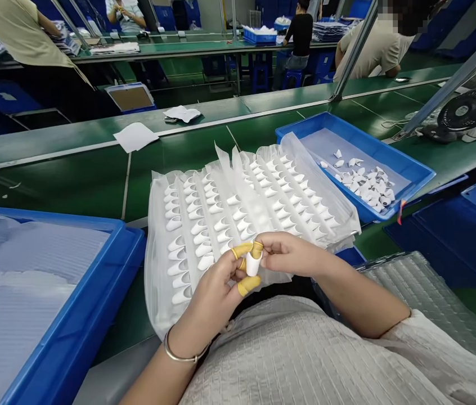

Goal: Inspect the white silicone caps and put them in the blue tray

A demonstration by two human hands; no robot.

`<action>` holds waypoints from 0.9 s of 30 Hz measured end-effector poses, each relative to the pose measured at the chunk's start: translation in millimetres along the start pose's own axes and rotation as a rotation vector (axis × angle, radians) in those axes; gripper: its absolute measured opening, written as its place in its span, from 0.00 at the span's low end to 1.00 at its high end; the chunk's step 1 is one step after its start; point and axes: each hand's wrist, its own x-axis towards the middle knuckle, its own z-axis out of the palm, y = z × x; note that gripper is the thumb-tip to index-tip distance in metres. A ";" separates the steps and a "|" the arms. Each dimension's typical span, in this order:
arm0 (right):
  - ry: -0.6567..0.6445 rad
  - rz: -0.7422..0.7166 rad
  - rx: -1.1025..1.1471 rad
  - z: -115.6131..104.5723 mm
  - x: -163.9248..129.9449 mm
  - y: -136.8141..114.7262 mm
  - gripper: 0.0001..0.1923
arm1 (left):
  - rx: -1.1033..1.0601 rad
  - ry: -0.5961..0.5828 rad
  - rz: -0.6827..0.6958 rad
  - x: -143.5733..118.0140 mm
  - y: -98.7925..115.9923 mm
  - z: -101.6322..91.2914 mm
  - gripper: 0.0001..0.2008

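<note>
Between the thumb and fingers of my left hand [225, 278] is a small white curved plastic piece [254, 264], held upright near my body. Yellow finger cots cover the thumb and some fingertips of that hand. My right hand [286, 253] is closed at the top of the same piece, with a yellow-covered fingertip at its opening; whether it grips the piece I cannot tell exactly. Just beyond both hands lies a translucent white tray [160, 225] with rows of similar white pieces [174, 224] seated in its slots.
At the right, a blue bin [318, 121] holds loose white pieces [373, 188]. Another blue bin [115, 230] with white lining sits at left. Clear plastic trays [423, 298] lie by my right elbow. A fan [470, 107] and metal posts stand beyond; several people work across the benches.
</note>
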 end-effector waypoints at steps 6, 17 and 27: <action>0.155 0.047 -0.188 12.5 1.9 9.5 0.19 | 0.201 0.125 -0.008 -0.5 1.1 -2.0 0.12; 0.194 0.041 0.070 17.7 13.0 16.6 0.21 | -0.166 0.041 -0.001 -2.2 -15.9 1.4 0.15; 0.226 0.061 -0.358 21.0 5.1 11.4 0.21 | 0.348 0.213 -0.016 -5.4 -3.1 -0.7 0.09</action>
